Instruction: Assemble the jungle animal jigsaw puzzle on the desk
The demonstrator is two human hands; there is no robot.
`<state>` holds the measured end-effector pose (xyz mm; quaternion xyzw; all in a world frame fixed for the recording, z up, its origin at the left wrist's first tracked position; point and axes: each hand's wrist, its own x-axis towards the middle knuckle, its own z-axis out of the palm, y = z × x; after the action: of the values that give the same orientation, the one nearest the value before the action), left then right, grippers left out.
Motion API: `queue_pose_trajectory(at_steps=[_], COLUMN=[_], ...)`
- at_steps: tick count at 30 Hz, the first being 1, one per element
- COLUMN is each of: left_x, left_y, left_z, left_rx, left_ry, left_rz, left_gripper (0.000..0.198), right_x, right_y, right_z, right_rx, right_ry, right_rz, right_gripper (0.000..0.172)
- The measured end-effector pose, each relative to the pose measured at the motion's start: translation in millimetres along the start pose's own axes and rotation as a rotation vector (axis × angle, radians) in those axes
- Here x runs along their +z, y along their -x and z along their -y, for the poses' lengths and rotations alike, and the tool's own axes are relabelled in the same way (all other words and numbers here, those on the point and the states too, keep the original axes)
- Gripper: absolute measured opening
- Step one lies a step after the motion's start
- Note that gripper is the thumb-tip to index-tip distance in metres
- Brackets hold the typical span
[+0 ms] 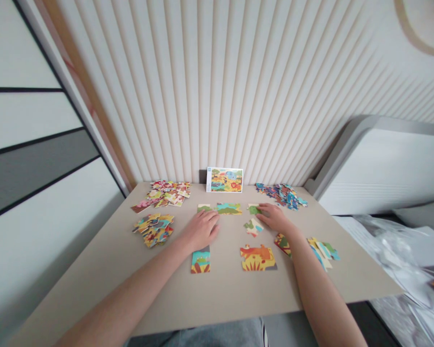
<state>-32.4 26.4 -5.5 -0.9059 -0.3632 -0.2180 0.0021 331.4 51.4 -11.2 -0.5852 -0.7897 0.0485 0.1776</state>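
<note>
My left hand (202,229) lies palm down on the table, fingers stretched forward. Its fingertips are at the lower edge of a green and cream puzzle piece (204,207), and it partly covers the pieces below. My right hand (275,218) has its fingertips and thumb at the right edge of another green puzzle piece (253,209). Between them lies a joined blue and green strip (229,208). Below my right fingertips is a loose piece with green, white and red (253,227). Nearer me are a crocodile section (201,260) and an orange and yellow lion section (259,258).
A picture card (224,180) leans against the ribbed wall. Piles of pieces lie at far left (166,193), at left (154,230) and at far right (284,194). More pieces (321,252) lie beside my right forearm. Clear plastic wrapping (390,241) is off the table's right side.
</note>
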Motion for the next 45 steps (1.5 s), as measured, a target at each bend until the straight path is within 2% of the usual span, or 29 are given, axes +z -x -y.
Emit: queue_pose_trajectory(at_steps=[4, 8, 12, 15, 19, 22, 26, 31, 35, 45], left_x=[-4.1, -5.4, -3.5, -3.0, -5.0, -6.6, -9.2, -11.3, -8.7, -5.1], left_y=[1.3, 3.5, 7.6, 10.9, 13.8, 14.4, 13.8, 13.8, 15.0, 20.0], left_z=[3.4, 10.9, 18.4, 19.3, 15.4, 12.8, 10.8, 9.3, 10.1, 14.2], left_rx=[0.004, -0.056, -0.111, -0.118, -0.097, -0.111, -0.146, -0.179, -0.188, -0.178], left_ry=[-0.015, -0.053, -0.075, -0.072, -0.078, -0.081, -0.089, -0.098, -0.115, -0.145], left_rz=[-0.035, -0.067, -0.034, 0.007, 0.044, 0.075, 0.133, 0.183, 0.178, 0.149], left_gripper=[0.034, 0.035, 0.039, 0.045, 0.055, 0.053, 0.053, 0.056, 0.058, 0.056], right_x=[-5.2, -13.5, -20.0, -23.2, -24.4, -22.2, -19.9, -20.5, -16.1, -11.7], right_y=[1.9, 4.5, 9.9, 14.0, 16.7, 17.4, 18.0, 17.2, 15.8, 15.6], right_z=[1.6, 13.2, 33.3, 47.0, 55.4, 55.8, 55.7, 61.3, 68.6, 76.8], right_rx=[0.022, -0.017, -0.017, -0.017, -0.049, -0.074, -0.080, -0.067, -0.035, -0.152], right_ry=[0.006, -0.065, -0.177, -0.177, -0.154, -0.161, -0.166, -0.149, -0.166, -0.211], right_rz=[-0.025, -0.022, 0.111, 0.189, 0.231, 0.260, 0.300, 0.262, 0.197, 0.126], right_gripper=[0.036, 0.036, 0.032, 0.033, 0.052, 0.067, 0.074, 0.069, 0.066, 0.051])
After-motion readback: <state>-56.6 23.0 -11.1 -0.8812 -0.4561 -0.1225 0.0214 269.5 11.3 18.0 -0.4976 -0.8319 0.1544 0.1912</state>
